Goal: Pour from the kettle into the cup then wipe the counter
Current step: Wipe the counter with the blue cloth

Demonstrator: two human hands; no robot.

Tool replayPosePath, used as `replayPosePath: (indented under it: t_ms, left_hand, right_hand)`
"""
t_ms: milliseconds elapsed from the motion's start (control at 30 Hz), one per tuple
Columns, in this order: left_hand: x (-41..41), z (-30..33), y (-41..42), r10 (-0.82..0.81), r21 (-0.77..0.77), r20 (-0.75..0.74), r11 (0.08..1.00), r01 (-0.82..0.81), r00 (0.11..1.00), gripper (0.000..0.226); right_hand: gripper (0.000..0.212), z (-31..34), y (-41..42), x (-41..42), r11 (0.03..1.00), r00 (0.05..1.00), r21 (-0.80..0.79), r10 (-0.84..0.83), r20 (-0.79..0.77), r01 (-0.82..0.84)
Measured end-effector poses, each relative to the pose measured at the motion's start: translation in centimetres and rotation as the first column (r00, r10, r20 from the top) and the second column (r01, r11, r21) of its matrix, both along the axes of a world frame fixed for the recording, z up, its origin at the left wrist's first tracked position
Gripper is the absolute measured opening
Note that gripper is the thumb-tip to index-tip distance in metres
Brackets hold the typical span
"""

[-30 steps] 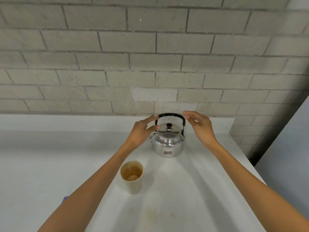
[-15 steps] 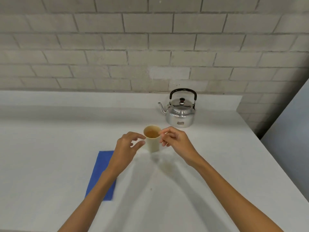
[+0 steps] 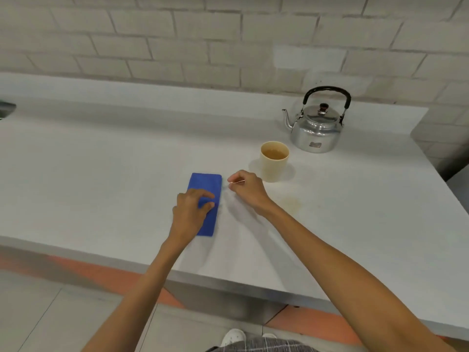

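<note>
A shiny metal kettle (image 3: 316,130) with a black handle stands at the back right of the white counter (image 3: 101,174), its spout pointing left. In front of it stands a beige cup (image 3: 274,166) holding brownish liquid. A folded blue cloth (image 3: 205,181) lies flat to the left of the cup. My left hand (image 3: 190,212) lies on the cloth's near half, thumb and fingers pinching the fabric. My right hand (image 3: 247,189) hovers just right of the cloth's far corner, fingers loosely curled around nothing. It is short of the cup.
A faint yellowish stain (image 3: 290,204) marks the counter right of my right wrist. A brick wall runs along the back. A dark object (image 3: 6,109) pokes in at the far left edge. The counter's front edge is near, with floor below.
Both hands left the kettle, passed the cup, and moved down-left to the blue cloth. My left hand now grips the cloth. My view has swung left and down.
</note>
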State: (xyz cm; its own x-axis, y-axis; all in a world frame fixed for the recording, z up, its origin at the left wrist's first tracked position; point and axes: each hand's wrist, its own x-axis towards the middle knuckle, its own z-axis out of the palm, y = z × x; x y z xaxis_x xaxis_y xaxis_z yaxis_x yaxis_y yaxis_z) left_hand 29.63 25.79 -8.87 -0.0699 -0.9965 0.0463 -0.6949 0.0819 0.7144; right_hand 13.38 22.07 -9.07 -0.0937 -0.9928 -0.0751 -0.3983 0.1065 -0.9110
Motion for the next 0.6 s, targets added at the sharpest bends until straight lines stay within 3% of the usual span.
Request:
replayPosePath:
  t_ms: [167, 367, 500, 600]
  left_hand:
    - [1.6, -1.0, 1.0, 0.147, 0.106, 0.099, 0.982, -0.158, 0.984, 0.037]
    - [2.5, -1.3, 0.9, 0.195, 0.212, -0.005, 0.959, -0.19, 0.981, 0.058]
    - [2.6, -1.1, 0.5, 0.242, 0.272, -0.001, 0.934, -0.233, 0.97, 0.069]
    - [2.6, -0.8, 0.2, 0.244, 0.323, 0.029, 0.915, -0.24, 0.969, 0.05]
  right_hand:
    - [0.027, -1.3, -2.7, 2.7, 0.998, 0.993, 0.061, 0.015, -0.118, -0.008]
    - [0.05, -1.7, -4.8, 4.4, 0.991, 0.982, 0.131, 0.034, -0.184, -0.01]
    - [0.039, -1.8, -5.5, 4.8, 0.981, 0.975, 0.192, 0.039, -0.219, 0.003]
    - [0.019, -2.0, -5.8, 5.0, 0.977, 0.966, 0.215, 0.057, -0.252, -0.002]
